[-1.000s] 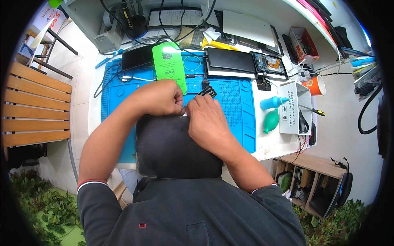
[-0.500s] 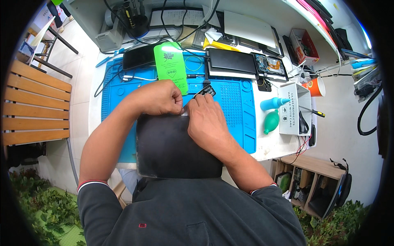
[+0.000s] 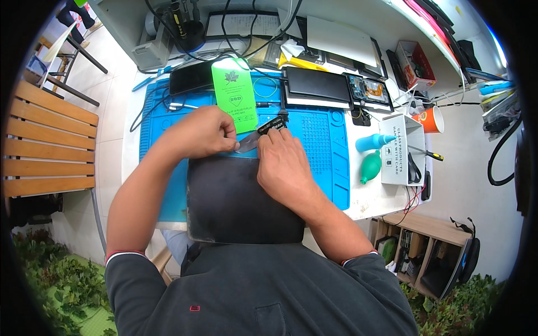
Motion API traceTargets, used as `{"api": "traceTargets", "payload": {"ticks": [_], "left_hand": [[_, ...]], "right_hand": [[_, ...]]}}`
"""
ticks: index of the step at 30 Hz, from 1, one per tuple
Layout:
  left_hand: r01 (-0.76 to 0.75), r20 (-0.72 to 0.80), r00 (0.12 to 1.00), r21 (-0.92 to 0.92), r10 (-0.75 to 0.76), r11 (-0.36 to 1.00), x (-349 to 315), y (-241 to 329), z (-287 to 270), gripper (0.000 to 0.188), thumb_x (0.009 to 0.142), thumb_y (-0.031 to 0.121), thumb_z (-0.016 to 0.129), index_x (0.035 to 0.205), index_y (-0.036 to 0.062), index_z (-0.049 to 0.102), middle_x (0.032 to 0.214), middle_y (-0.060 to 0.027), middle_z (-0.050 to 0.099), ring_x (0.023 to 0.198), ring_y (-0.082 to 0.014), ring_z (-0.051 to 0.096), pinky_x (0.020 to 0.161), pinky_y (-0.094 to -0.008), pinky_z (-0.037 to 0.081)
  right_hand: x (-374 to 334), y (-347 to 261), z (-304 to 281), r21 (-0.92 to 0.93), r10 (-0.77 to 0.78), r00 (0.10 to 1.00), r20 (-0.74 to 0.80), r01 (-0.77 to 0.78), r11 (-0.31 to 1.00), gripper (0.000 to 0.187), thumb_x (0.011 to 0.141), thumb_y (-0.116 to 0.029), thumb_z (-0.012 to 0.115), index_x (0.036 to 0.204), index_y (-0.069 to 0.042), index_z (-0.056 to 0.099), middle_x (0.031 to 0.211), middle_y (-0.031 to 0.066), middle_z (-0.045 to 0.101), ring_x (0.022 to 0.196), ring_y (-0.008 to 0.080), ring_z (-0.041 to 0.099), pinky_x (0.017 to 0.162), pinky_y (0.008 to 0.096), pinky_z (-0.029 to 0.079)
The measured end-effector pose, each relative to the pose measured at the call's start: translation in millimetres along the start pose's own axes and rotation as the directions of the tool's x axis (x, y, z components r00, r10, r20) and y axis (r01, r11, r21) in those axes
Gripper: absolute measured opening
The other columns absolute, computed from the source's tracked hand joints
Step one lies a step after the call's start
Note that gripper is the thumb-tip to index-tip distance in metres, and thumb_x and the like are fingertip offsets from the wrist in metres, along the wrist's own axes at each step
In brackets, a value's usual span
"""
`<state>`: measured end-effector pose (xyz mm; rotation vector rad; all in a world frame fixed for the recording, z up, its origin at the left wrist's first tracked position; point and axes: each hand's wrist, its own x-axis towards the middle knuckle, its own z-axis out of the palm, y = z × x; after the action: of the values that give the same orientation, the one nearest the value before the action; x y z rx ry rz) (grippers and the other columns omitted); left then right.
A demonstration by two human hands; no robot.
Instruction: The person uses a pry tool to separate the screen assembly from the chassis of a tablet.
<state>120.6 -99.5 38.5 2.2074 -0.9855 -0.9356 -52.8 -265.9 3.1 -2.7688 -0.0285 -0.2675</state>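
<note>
A dark flat panel with rounded corners, like a tablet [image 3: 244, 199], leans against my front at the near table edge. Just beyond its far edge is a thin greyish strip [image 3: 247, 145] with a black printed end [image 3: 272, 125]. My right hand [image 3: 284, 165] has its fingers curled around the strip beside the black end, resting on the tablet's upper right corner. My left hand [image 3: 207, 134] is closed, thumb and forefinger pinched at the strip's left tip. Its other fingers fold under. A bright green card [image 3: 235, 96] lies just beyond both hands.
A blue work mat [image 3: 316, 143] covers the table. On it lie a black phone [image 3: 190, 80] and cables. At the back right are a black slab [image 3: 316, 84] and an opened phone [image 3: 370, 89]. A blue bottle [image 3: 372, 141], green air blower [image 3: 370, 168] and white box [image 3: 399, 151] stand right.
My left hand has shifted a little left and up, away from the right hand. More of the strip and its black end now shows between them. The tablet has hardly moved.
</note>
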Motion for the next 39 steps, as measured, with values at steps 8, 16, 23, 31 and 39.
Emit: {"api": "traceTargets", "payload": {"ticks": [8, 16, 23, 31, 39], "left_hand": [[-0.199, -0.256, 0.944, 0.068, 0.210, 0.978, -46, -6, -5, 0.030, 0.083, 0.022, 0.092, 0.098, 0.0012, 0.077, 0.065, -0.0033, 0.056, 0.058, -0.0156, 0.051, 0.058, -0.0337, 0.043], [0.171, 0.183, 0.970, -0.043, -0.161, 0.984, -192, -22, 33, 0.038, 0.096, 0.042, 0.087, 0.087, 0.0053, 0.083, 0.067, -0.0118, 0.072, 0.064, -0.0235, 0.072, 0.065, -0.0357, 0.055], [0.137, -0.014, 0.941, -0.898, -0.339, 0.418, -236, -53, 169, 0.040, 0.105, 0.038, 0.080, 0.123, 0.0016, 0.079, 0.116, -0.0141, 0.082, 0.096, -0.0145, 0.072, 0.087, -0.0315, 0.056], [0.083, 0.058, 0.964, -0.993, -0.259, 0.085, -218, -57, 189, 0.032, 0.115, 0.021, 0.066, 0.126, -0.0083, 0.073, 0.129, -0.0309, 0.077, 0.103, -0.0230, 0.079, 0.095, -0.0335, 0.064], [0.076, 0.074, 0.968, -0.997, -0.239, -0.003, -215, -36, 180, 0.044, 0.120, 0.028, 0.056, 0.122, -0.0143, 0.067, 0.133, -0.0429, 0.070, 0.116, -0.0388, 0.080, 0.099, -0.0386, 0.067]], "right_hand": [[6, 2, -4, 0.042, -0.056, 0.998, -0.029, 0.058, 0.997, 0.010, 0.084, -0.003, 0.063, 0.093, 0.002, 0.064, 0.093, 0.0210, 0.065, 0.092, 0.0394, 0.062, 0.078, 0.0513, 0.049], [12, 8, -3, 0.082, -0.047, 0.998, 0.030, 0.044, 0.996, 0.011, 0.083, -0.001, 0.063, 0.092, 0.005, 0.064, 0.090, 0.0264, 0.070, 0.087, 0.0440, 0.068, 0.081, 0.0544, 0.054], [18, 3, -14, 0.092, -0.033, 0.996, 0.077, 0.026, 0.995, 0.013, 0.088, -0.004, 0.063, 0.094, 0.006, 0.067, 0.088, 0.0279, 0.074, 0.083, 0.0480, 0.073, 0.078, 0.0559, 0.059], [30, -12, -39, 0.059, 0.163, 0.926, 0.340, -0.194, 0.979, 0.035, 0.096, -0.023, 0.055, 0.096, 0.007, 0.072, 0.097, 0.0328, 0.076, 0.095, 0.0534, 0.072, 0.092, 0.0616, 0.056], [39, -1, -54, 0.060, 0.212, 0.852, 0.478, -0.273, 0.960, 0.041, 0.097, -0.028, 0.056, 0.105, 0.006, 0.077, 0.101, 0.0337, 0.076, 0.101, 0.0535, 0.073, 0.097, 0.0574, 0.057]]}}
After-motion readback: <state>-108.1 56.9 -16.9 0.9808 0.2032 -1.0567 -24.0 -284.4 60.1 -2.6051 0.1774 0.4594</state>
